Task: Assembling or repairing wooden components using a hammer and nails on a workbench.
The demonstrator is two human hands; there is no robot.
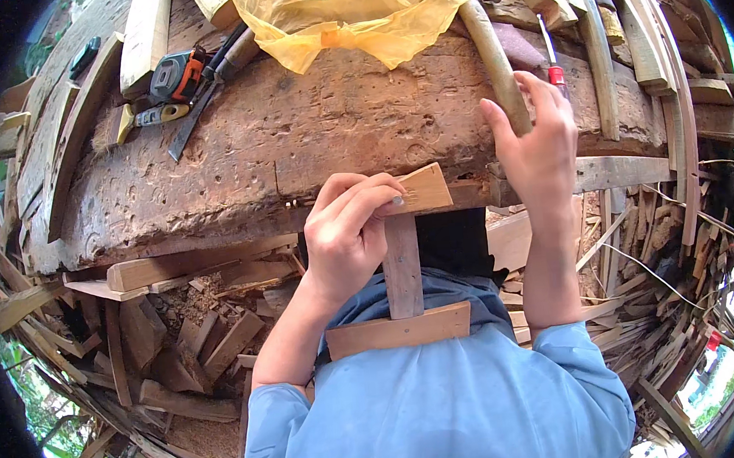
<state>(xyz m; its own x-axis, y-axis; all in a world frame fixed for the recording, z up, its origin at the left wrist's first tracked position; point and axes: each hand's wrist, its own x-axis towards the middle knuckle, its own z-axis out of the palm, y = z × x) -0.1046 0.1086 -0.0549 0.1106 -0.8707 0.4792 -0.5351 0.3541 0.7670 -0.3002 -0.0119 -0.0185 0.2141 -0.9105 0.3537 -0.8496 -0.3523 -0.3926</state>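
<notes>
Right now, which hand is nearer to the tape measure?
Left. The left hand, on the wooden strip, is below and right of the tape measure; the right hand is much farther right, by the wooden handle.

Partly hidden things.
Left hand covers a small board's left end; beyond it, a cropped yellow plastic bag hides a wooden handle's far end from the right hand.
</notes>
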